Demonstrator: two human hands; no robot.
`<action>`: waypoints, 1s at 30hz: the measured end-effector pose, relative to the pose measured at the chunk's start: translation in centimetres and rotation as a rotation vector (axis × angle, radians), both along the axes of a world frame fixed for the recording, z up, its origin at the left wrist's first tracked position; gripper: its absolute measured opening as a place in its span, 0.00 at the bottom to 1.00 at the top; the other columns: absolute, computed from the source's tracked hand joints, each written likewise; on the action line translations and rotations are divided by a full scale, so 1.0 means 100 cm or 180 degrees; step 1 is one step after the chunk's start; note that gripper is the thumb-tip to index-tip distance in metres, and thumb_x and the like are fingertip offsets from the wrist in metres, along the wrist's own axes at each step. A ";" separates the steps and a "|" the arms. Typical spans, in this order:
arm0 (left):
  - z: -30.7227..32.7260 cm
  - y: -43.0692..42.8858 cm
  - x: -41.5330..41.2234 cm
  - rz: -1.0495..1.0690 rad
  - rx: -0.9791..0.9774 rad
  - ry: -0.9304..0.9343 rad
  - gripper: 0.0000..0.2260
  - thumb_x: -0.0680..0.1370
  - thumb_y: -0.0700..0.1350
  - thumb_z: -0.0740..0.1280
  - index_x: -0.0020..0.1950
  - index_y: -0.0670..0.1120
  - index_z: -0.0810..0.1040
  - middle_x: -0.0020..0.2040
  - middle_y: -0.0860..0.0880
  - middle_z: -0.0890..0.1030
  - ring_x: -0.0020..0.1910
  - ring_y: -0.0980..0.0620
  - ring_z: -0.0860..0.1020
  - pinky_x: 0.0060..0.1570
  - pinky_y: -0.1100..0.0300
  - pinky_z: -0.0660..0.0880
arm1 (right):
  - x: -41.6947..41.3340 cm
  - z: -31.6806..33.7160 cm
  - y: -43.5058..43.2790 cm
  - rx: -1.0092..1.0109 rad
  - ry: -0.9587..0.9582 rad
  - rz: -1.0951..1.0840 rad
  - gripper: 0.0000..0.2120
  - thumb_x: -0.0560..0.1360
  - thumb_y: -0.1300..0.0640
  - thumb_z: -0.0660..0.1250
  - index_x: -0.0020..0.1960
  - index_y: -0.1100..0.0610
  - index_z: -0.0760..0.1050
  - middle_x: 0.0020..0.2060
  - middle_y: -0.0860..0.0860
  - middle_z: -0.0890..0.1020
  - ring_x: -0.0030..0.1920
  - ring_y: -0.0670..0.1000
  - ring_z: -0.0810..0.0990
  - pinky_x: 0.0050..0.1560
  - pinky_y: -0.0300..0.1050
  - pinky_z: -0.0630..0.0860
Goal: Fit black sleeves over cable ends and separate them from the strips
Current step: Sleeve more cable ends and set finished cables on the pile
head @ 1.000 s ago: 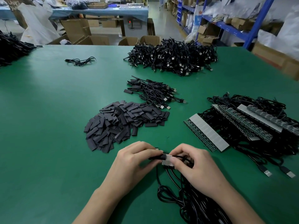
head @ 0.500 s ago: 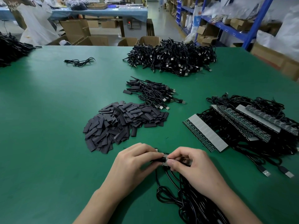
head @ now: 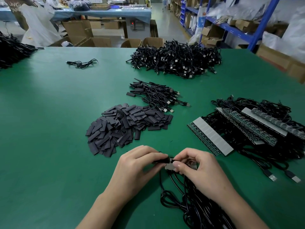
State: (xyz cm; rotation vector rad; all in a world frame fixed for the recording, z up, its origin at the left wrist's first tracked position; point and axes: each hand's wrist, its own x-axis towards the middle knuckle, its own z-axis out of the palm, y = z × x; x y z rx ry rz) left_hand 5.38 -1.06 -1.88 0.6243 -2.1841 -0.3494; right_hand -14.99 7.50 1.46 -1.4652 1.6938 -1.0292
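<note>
Near 6 o'clock on the green table (head: 49,146), tangled cable bundle (head: 198,209) trailing from the work: likely to drag or snag on separation of one end, pulling neighbouring leads askew. At 3 o'clock, stacked strips (head: 211,139) near the right forearm; easy to knock with a careless elbow swing. At 11 o'clock of the hands, loose sleeve heap (head: 125,128), apart from them. Right hand (head: 198,166) curled, pinching the pale strip (head: 169,166); left hand (head: 137,167) curled, pinching a black sleeve (head: 162,161) touching that strip. Risk of a half-seated sleeve if bent off too early, or of a ragged break from twisting. Hidden under fingers: the cable end itself, depth of the sleeve, length of strip left. Cut off at the bottom edge: rest of the bundle
</note>
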 end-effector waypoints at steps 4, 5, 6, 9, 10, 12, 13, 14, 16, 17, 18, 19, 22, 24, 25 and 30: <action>0.000 0.000 0.000 -0.0037 0.0029 0.0015 0.07 0.78 0.47 0.76 0.55 0.48 0.87 0.48 0.55 0.84 0.46 0.58 0.82 0.45 0.59 0.80 | 0.000 0.000 0.000 -0.0023 -0.0040 0.0020 0.10 0.76 0.57 0.74 0.44 0.42 0.82 0.36 0.45 0.86 0.37 0.44 0.84 0.43 0.36 0.79; 0.000 0.000 0.000 -0.0052 0.0050 0.0019 0.07 0.78 0.48 0.76 0.55 0.48 0.87 0.48 0.55 0.84 0.46 0.58 0.82 0.45 0.60 0.80 | 0.000 0.000 0.000 -0.0021 -0.0046 0.0027 0.10 0.76 0.57 0.74 0.44 0.42 0.82 0.35 0.45 0.86 0.37 0.44 0.84 0.43 0.37 0.79; 0.000 0.000 0.000 -0.0073 0.0080 0.0023 0.07 0.78 0.48 0.76 0.55 0.48 0.87 0.48 0.55 0.84 0.46 0.58 0.82 0.45 0.60 0.80 | 0.000 -0.001 0.000 -0.0012 -0.0044 0.0035 0.09 0.76 0.57 0.74 0.44 0.42 0.82 0.35 0.46 0.85 0.37 0.44 0.83 0.43 0.39 0.79; 0.000 0.001 -0.001 -0.0150 0.0233 0.0039 0.08 0.78 0.51 0.75 0.54 0.49 0.87 0.48 0.54 0.84 0.47 0.59 0.82 0.46 0.59 0.80 | 0.000 -0.001 0.000 -0.0008 -0.0017 0.0088 0.09 0.76 0.57 0.75 0.43 0.43 0.82 0.34 0.46 0.85 0.36 0.42 0.82 0.41 0.36 0.77; 0.000 0.001 -0.001 -0.0177 0.0299 0.0051 0.08 0.78 0.51 0.75 0.54 0.50 0.88 0.48 0.54 0.84 0.47 0.59 0.82 0.46 0.58 0.80 | 0.000 -0.001 0.000 -0.0025 -0.0011 0.0110 0.09 0.76 0.57 0.75 0.43 0.43 0.82 0.34 0.46 0.84 0.36 0.41 0.81 0.41 0.34 0.75; 0.001 0.002 -0.002 -0.0206 0.0418 0.0088 0.09 0.78 0.51 0.75 0.55 0.50 0.88 0.48 0.55 0.84 0.47 0.58 0.83 0.46 0.57 0.80 | 0.000 -0.002 0.000 -0.0043 0.0002 0.0110 0.09 0.76 0.57 0.75 0.43 0.43 0.82 0.34 0.46 0.84 0.36 0.41 0.80 0.41 0.33 0.74; 0.001 0.002 -0.002 -0.0197 0.0474 0.0118 0.10 0.77 0.51 0.75 0.56 0.50 0.87 0.48 0.55 0.84 0.47 0.58 0.82 0.46 0.57 0.80 | 0.000 -0.003 0.000 -0.0043 -0.0008 0.0086 0.09 0.76 0.57 0.74 0.43 0.43 0.82 0.34 0.46 0.84 0.36 0.42 0.81 0.40 0.35 0.75; 0.002 0.003 -0.002 -0.0156 0.0526 0.0155 0.11 0.77 0.51 0.75 0.57 0.50 0.87 0.49 0.55 0.84 0.47 0.58 0.82 0.47 0.58 0.80 | 0.000 -0.003 -0.001 -0.0042 -0.0029 0.0051 0.08 0.76 0.56 0.74 0.43 0.43 0.82 0.34 0.46 0.84 0.36 0.44 0.82 0.41 0.38 0.77; 0.004 0.003 -0.003 0.0010 0.0608 0.0262 0.14 0.76 0.50 0.77 0.60 0.49 0.86 0.48 0.56 0.84 0.46 0.58 0.82 0.47 0.58 0.80 | -0.001 -0.003 -0.001 -0.0046 -0.0077 -0.0013 0.07 0.77 0.55 0.73 0.44 0.42 0.82 0.34 0.46 0.84 0.38 0.46 0.82 0.43 0.43 0.78; 0.005 0.003 -0.002 0.0104 0.0642 0.0342 0.15 0.75 0.48 0.78 0.61 0.49 0.85 0.47 0.56 0.84 0.44 0.57 0.82 0.47 0.59 0.79 | -0.002 -0.003 -0.002 -0.0053 -0.0111 -0.0037 0.07 0.77 0.54 0.73 0.44 0.42 0.82 0.35 0.45 0.85 0.38 0.46 0.83 0.44 0.42 0.78; 0.006 0.003 -0.002 0.0191 0.0661 0.0434 0.16 0.74 0.47 0.78 0.61 0.48 0.85 0.47 0.56 0.84 0.43 0.57 0.81 0.47 0.60 0.79 | -0.002 -0.003 -0.002 -0.0067 -0.0154 -0.0058 0.07 0.77 0.54 0.73 0.45 0.42 0.82 0.35 0.45 0.85 0.39 0.45 0.83 0.44 0.41 0.79; 0.007 0.003 -0.002 0.0267 0.0665 0.0526 0.16 0.73 0.46 0.78 0.60 0.48 0.86 0.46 0.57 0.84 0.42 0.57 0.82 0.47 0.62 0.79 | -0.003 -0.004 -0.002 -0.0089 -0.0193 -0.0078 0.07 0.77 0.54 0.73 0.45 0.42 0.81 0.35 0.46 0.85 0.38 0.45 0.83 0.44 0.40 0.79; 0.007 0.004 -0.001 0.0427 0.0683 0.0724 0.11 0.73 0.43 0.78 0.54 0.47 0.88 0.45 0.55 0.85 0.42 0.56 0.83 0.46 0.62 0.79 | -0.004 -0.004 -0.003 -0.0119 -0.0298 -0.0132 0.07 0.77 0.55 0.73 0.45 0.42 0.82 0.35 0.47 0.85 0.38 0.45 0.84 0.45 0.38 0.80; 0.006 0.006 -0.002 0.0474 0.0643 0.0743 0.09 0.73 0.42 0.77 0.53 0.47 0.88 0.45 0.54 0.85 0.42 0.56 0.83 0.45 0.62 0.80 | -0.004 -0.005 -0.003 -0.0114 -0.0374 -0.0133 0.08 0.78 0.56 0.73 0.45 0.43 0.82 0.35 0.48 0.85 0.38 0.45 0.84 0.44 0.36 0.80; 0.006 0.006 -0.003 0.0481 0.0603 0.0732 0.08 0.74 0.43 0.77 0.53 0.47 0.88 0.45 0.54 0.85 0.43 0.57 0.83 0.44 0.62 0.80 | -0.004 -0.005 -0.003 -0.0107 -0.0411 -0.0130 0.08 0.78 0.56 0.73 0.45 0.43 0.82 0.34 0.49 0.86 0.37 0.45 0.84 0.44 0.35 0.79; 0.002 0.006 -0.007 0.0414 0.0363 0.0586 0.10 0.78 0.48 0.73 0.58 0.47 0.87 0.47 0.55 0.86 0.45 0.59 0.83 0.44 0.59 0.81 | -0.005 -0.006 -0.004 -0.0098 -0.0581 -0.0154 0.06 0.78 0.56 0.72 0.45 0.45 0.82 0.34 0.50 0.86 0.37 0.46 0.85 0.44 0.35 0.79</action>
